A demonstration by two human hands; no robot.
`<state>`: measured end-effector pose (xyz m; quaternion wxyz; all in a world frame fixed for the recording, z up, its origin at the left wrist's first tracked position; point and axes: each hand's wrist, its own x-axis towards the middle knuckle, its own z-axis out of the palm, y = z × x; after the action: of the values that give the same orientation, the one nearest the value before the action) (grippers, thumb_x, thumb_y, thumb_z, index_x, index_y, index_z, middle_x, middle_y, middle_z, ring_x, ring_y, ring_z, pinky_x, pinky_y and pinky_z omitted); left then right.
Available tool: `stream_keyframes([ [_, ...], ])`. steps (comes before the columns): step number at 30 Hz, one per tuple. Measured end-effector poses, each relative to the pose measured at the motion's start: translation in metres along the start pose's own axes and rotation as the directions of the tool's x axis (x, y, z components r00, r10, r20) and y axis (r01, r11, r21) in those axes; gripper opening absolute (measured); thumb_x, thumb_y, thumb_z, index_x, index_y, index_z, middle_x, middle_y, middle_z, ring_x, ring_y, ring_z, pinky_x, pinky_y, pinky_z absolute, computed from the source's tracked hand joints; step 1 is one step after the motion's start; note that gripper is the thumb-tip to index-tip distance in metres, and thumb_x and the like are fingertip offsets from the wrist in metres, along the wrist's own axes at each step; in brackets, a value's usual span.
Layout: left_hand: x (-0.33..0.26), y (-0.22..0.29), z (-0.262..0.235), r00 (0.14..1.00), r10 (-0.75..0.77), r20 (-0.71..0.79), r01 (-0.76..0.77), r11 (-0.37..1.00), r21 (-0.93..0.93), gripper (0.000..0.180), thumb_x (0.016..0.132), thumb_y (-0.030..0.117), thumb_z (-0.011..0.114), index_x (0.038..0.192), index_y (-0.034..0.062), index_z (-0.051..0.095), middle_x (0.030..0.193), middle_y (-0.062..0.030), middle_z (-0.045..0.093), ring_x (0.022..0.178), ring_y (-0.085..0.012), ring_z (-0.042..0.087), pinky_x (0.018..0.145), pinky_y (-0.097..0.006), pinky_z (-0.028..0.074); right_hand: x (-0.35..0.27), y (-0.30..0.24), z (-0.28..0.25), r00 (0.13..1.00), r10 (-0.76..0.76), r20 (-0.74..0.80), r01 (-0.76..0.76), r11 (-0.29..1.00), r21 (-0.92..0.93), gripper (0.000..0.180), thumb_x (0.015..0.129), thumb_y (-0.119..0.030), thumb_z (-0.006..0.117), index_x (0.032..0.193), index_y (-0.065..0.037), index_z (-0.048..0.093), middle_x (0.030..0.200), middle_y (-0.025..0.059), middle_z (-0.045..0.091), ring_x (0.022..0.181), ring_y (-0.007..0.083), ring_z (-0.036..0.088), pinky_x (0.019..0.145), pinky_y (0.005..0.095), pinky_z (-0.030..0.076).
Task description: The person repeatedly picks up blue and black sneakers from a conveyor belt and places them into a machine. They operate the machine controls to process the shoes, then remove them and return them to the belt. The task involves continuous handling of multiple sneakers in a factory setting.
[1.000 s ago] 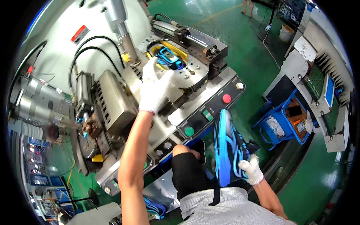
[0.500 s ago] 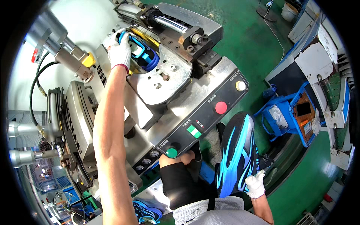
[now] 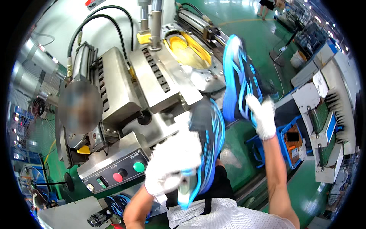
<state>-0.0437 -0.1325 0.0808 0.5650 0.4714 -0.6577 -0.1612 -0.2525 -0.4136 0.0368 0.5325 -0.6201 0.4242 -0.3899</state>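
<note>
My left hand, in a white knit glove and smeared by motion, grips a black and blue shoe upper in front of my body. A similar shoe upper is raised ahead on the right. My gloved right hand is closed round its lower end. Beyond them, on the metal forming machine, the yellow shoe-shaped mould shows with no upper on it. Parts of both uppers are covered by my gloves.
A control panel with red and green buttons fronts the machine at left. More blue and black uppers lie low at left. A blue stool and a brush-edged rack stand right. Black hoses arch behind.
My left hand has come back from the mould toward my body with a shoe upper. The right hand has lifted its upper forward. The view has swung left.
</note>
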Motion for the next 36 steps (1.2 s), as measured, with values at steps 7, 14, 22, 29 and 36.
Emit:
stream_keyframes([
  [7, -0.180, 0.007, 0.009, 0.811, -0.549, 0.203, 0.569, 0.821, -0.049, 0.046, 0.083, 0.004, 0.067, 0.127, 0.0139, 0.074, 0.123, -0.0140, 0.070, 0.116, -0.0357, 0.068, 0.122, -0.052, 0.042, 0.200, -0.102, 0.171, 0.863, -0.023, 0.504, 0.318, 0.800, -0.508, 0.082, 0.079, -0.052, 0.086, 0.128, 0.012, 0.066, 0.117, 0.0199, 0.073, 0.102, 0.0250, 0.070, 0.089, 0.0349, 0.057],
  [14, -0.241, -0.007, 0.001, 0.797, -0.599, 0.079, 0.604, 0.792, -0.088, 0.051, 0.082, 0.018, 0.081, 0.131, 0.0064, 0.072, 0.135, -0.0171, 0.070, 0.135, -0.0380, 0.061, 0.120, -0.051, 0.041, 0.244, 0.008, 0.301, 0.818, -0.262, 0.512, 0.564, 0.187, -0.805, 0.045, 0.087, -0.041, 0.064, 0.112, -0.005, 0.076, 0.118, 0.0220, 0.075, 0.109, 0.0375, 0.073, 0.093, 0.0452, 0.059],
  [22, -0.231, 0.001, 0.005, 0.724, -0.689, 0.010, 0.689, 0.724, -0.042, 0.044, 0.076, 0.001, 0.079, 0.119, 0.0058, 0.078, 0.125, -0.0171, 0.075, 0.126, -0.0356, 0.066, 0.117, -0.048, 0.045, 0.241, -0.011, 0.296, 0.868, -0.147, 0.475, 0.497, 0.245, -0.832, 0.046, 0.089, -0.035, 0.059, 0.117, -0.003, 0.075, 0.127, 0.0225, 0.072, 0.120, 0.0338, 0.070, 0.101, 0.0407, 0.056],
  [29, -0.225, 0.019, 0.013, 0.714, -0.700, 0.017, 0.691, 0.709, 0.142, 0.049, 0.078, 0.003, 0.083, 0.125, 0.0067, 0.075, 0.135, -0.0187, 0.070, 0.135, -0.0362, 0.061, 0.119, -0.045, 0.045, 0.090, -0.026, 0.215, 0.781, -0.458, 0.424, 0.624, 0.574, -0.530, 0.082, 0.097, -0.047, 0.064, 0.155, 0.005, 0.041, 0.157, 0.0295, 0.048, 0.146, 0.0415, 0.048, 0.122, 0.0476, 0.037],
  [36, -0.201, 0.015, 0.001, 0.869, -0.394, 0.299, 0.255, 0.875, 0.412, 0.046, 0.086, 0.042, 0.080, 0.119, 0.0103, 0.076, 0.113, -0.0115, 0.074, 0.107, -0.0358, 0.068, 0.092, -0.048, 0.054, -0.113, 0.073, 0.157, 0.667, -0.426, 0.611, 0.736, 0.499, -0.457, 0.095, 0.087, -0.044, 0.078, 0.156, 0.008, 0.038, 0.166, 0.0325, 0.030, 0.153, 0.0531, 0.030, 0.128, 0.0552, 0.026],
])
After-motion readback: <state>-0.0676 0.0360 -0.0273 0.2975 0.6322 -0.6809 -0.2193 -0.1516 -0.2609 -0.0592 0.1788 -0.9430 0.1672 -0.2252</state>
